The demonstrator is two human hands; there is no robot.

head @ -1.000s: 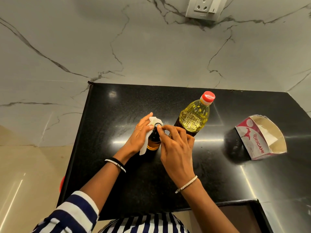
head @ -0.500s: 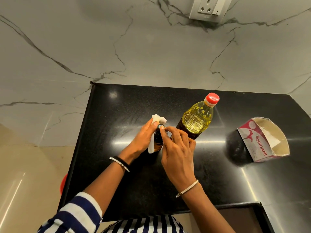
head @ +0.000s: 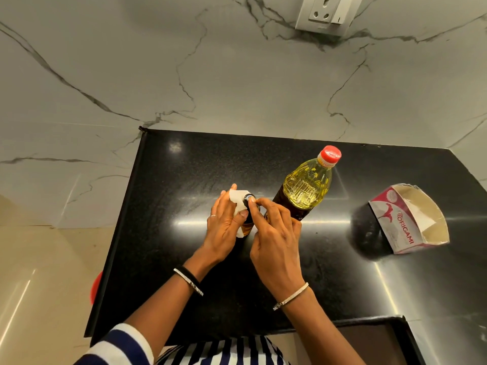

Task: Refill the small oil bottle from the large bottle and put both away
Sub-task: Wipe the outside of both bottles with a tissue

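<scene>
The small dark oil bottle (head: 247,224) stands upright on the black counter (head: 184,180), mostly hidden between my hands. My left hand (head: 224,225) wraps its side and presses a white tissue (head: 238,200) against it. My right hand (head: 274,238) pinches the black cap (head: 249,198) on top with thumb and forefinger. The large bottle (head: 305,188) of yellow oil, with its red cap on, stands upright just right of my right hand.
An open Origami tissue box (head: 408,219) lies on its side at the counter's right. A marble wall with a socket plate (head: 328,13) rises behind. The counter's left edge drops to a beige floor, where something red (head: 96,287) peeks out.
My left hand has shifted higher around the small bottle with the tissue. My right fingers stay on the cap and have turned slightly. The large bottle has not moved.
</scene>
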